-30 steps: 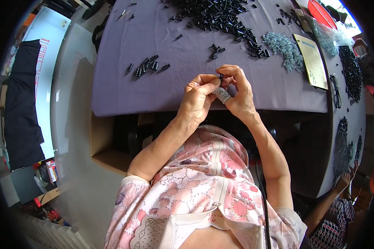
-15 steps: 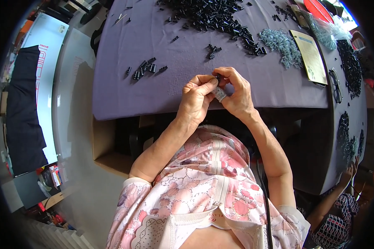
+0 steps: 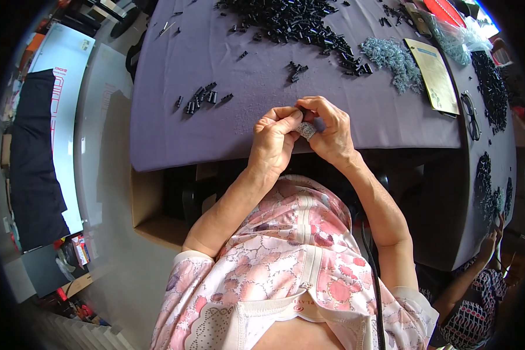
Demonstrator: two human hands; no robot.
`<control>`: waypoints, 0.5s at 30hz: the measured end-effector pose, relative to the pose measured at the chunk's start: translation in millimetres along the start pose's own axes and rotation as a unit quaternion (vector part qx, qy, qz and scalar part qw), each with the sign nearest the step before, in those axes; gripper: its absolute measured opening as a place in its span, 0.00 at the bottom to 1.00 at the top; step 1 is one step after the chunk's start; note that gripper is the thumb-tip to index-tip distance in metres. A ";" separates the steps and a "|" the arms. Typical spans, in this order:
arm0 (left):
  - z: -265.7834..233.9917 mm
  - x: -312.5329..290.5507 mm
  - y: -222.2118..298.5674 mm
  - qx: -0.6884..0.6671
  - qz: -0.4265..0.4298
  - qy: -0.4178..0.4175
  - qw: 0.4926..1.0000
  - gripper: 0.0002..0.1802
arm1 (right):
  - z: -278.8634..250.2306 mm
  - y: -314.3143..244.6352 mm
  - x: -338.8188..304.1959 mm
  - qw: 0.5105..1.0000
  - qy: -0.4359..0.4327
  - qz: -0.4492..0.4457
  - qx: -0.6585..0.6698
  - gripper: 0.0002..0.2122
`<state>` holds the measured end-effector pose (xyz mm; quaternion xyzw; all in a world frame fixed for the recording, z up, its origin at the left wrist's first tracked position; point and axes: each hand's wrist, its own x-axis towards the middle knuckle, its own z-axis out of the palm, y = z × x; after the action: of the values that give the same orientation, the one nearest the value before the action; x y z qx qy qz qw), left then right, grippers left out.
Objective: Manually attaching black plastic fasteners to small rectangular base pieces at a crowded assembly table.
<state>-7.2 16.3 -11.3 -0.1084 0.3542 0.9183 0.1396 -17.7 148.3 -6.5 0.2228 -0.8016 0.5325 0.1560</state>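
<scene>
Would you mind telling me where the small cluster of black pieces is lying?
In the head view, the small cluster of black pieces lies on the purple tablecloth, up-left of the left hand.

- Left hand (image 3: 272, 143) raised, fingers curled, fingertips meeting the right's.
- Right hand (image 3: 331, 131) alongside, fingers bent in a pinch.
- Both forearms angle up from the lower edge.

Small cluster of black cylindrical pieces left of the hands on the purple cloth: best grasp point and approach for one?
Take an outlying black piece at the right edge of the small cluster, pinched across its short width at mid-length, coming from above. It seems to lie flat on the purple cloth, apart from its neighbours, leaving finger room on both long sides. Finer shape is too small to tell.
</scene>
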 end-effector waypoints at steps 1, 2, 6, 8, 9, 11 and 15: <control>0.9 0.5 -1.1 -0.002 0.001 0.000 1.000 0.03 | -1.1 1.1 -0.4 1.000 -0.001 -0.006 -0.010 0.17; 1.5 0.4 -2.0 -0.001 -0.003 -0.005 1.000 0.03 | -1.8 2.5 -0.3 1.000 0.004 -0.005 -0.015 0.17; -3.1 1.0 -4.8 -0.012 0.019 0.039 0.999 0.04 | 2.3 7.0 -1.2 0.995 0.022 -0.084 -0.051 0.18; -10.1 1.4 -5.6 -0.017 0.029 0.017 0.999 0.04 | 4.9 8.8 -2.4 0.994 0.016 -0.092 -0.048 0.18; -11.7 1.8 -6.5 -0.015 0.032 0.024 0.999 0.04 | 5.8 9.5 -2.6 0.993 0.021 -0.102 -0.049 0.18; -13.7 0.8 -5.8 -0.027 0.035 0.006 0.999 0.03 | 7.3 8.2 -2.7 0.991 0.025 -0.114 -0.064 0.18; -10.1 1.9 -6.6 -0.015 0.026 -0.007 1.000 0.03 | 5.0 6.4 -5.7 0.991 0.032 -0.108 -0.073 0.17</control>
<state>-5.7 14.5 -23.3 -0.0951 0.3420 0.9276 0.1168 -16.3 146.9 -16.2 0.2788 -0.8041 0.4594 0.2542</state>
